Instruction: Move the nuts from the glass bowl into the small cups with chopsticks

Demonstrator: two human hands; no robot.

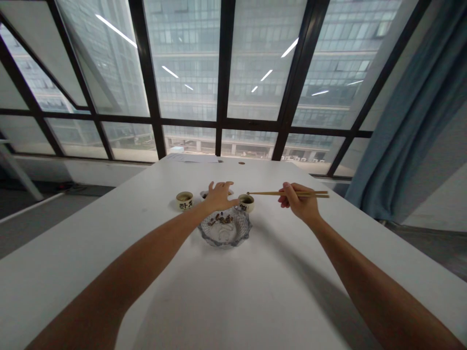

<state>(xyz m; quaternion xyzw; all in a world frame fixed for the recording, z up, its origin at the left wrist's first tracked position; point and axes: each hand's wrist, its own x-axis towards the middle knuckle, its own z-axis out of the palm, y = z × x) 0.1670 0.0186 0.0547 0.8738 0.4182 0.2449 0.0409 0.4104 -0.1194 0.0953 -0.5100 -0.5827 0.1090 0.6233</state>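
My right hand (299,200) grips a pair of wooden chopsticks (268,193), held nearly level and pointing left. Their tips are at the rim of a small cream cup (246,204) with dark characters; a tiny round thing shows at the tips, too small to name. My left hand (220,196) is stretched out with fingers apart over the far side of a clear glass bowl (225,239), its thumb close to that cup. Several small brown pieces (221,220) lie in the bowl. Behind my left hand, a white dish (202,193) is mostly hidden.
A second cream cup (185,200) with dark characters stands left of the bowl. All of this sits on a white table (204,301). Papers (191,158) lie at its far edge, before the windows. A blue curtain (397,131) hangs at the right.
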